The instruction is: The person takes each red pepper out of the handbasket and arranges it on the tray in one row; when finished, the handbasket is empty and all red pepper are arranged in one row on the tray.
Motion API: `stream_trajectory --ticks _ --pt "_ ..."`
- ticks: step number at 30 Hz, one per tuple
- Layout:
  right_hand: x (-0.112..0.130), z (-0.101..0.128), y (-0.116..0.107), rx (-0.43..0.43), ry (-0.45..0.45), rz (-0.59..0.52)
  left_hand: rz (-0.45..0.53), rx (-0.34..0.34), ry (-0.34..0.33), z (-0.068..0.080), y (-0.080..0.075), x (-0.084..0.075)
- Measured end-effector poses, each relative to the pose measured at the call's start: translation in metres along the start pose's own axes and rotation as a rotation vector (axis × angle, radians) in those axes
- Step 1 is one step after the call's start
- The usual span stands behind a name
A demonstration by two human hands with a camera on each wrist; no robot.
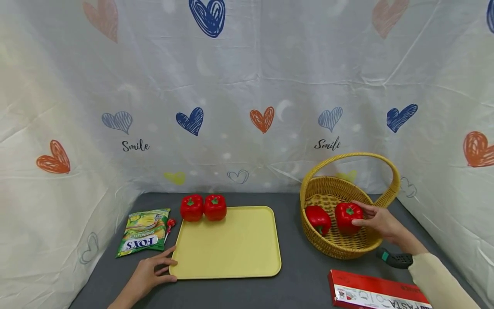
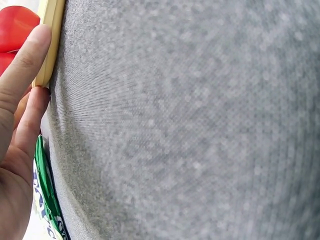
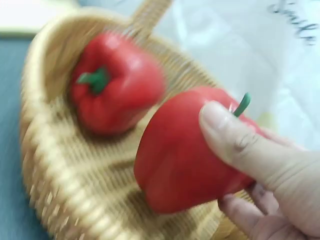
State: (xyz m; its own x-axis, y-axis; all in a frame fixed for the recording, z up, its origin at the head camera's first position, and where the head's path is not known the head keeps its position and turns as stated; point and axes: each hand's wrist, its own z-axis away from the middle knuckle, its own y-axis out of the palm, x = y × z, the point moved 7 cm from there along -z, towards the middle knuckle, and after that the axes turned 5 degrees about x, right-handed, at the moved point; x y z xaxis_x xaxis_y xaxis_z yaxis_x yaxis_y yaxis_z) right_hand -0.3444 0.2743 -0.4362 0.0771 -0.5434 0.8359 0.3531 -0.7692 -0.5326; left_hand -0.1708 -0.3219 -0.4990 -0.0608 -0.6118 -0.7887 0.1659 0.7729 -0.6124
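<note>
My right hand [image 1: 380, 221] grips a red bell pepper [image 1: 348, 216] inside the yellow woven basket [image 1: 335, 251]. In the right wrist view the thumb lies across the held pepper [image 3: 185, 155], beside its green stem; whether its underside touches the basket cannot be told. Another red bell pepper [image 1: 318, 219] lies tilted in the basket to its left. My left hand [image 1: 148, 272] touches the near left corner of the yellow tray [image 1: 227, 249] with spread fingers. In the left wrist view, the thumb [image 2: 30, 55] rests against the tray's rim [image 2: 52, 45]. Two red bell peppers [image 1: 203, 207] stand at the tray's far left corner.
A green snack bag [image 1: 143, 231] lies left of the tray, with a small red-wrapped item [image 1: 170, 223] beside it. The red pasta box [image 1: 378, 289] lies in front of the basket, near the right forearm. The basket's tall handle [image 1: 351, 155] arches above it. A printed curtain [image 1: 231, 150] hangs behind.
</note>
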Motion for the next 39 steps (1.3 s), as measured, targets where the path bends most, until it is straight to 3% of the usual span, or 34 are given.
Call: stream_trajectory --ticks 4,10,18,23,30,39 --pt "0.009 0.004 -0.004 -0.017 -0.007 -0.053 0.005 0.002 -0.003 0.001 0.000 0.001" --pt "0.040 0.012 -0.001 0.030 -0.062 -0.115 -0.003 -0.006 -0.011 0.003 -0.003 0.000" --pt "0.091 0.024 0.021 0.108 -0.098 -0.167 -0.017 -0.012 -0.019 0.005 -0.005 0.001" --pt "0.118 0.024 0.043 0.172 -0.182 -0.222 -0.036 -0.006 0.000 0.004 -0.005 -0.001" --pt "0.137 0.012 0.076 0.220 -0.195 -0.298 -0.068 0.015 0.058 0.003 -0.004 -0.007" --pt "0.151 -0.024 0.123 0.292 -0.230 -0.373 -0.036 0.024 0.080 0.000 -0.001 -0.009"
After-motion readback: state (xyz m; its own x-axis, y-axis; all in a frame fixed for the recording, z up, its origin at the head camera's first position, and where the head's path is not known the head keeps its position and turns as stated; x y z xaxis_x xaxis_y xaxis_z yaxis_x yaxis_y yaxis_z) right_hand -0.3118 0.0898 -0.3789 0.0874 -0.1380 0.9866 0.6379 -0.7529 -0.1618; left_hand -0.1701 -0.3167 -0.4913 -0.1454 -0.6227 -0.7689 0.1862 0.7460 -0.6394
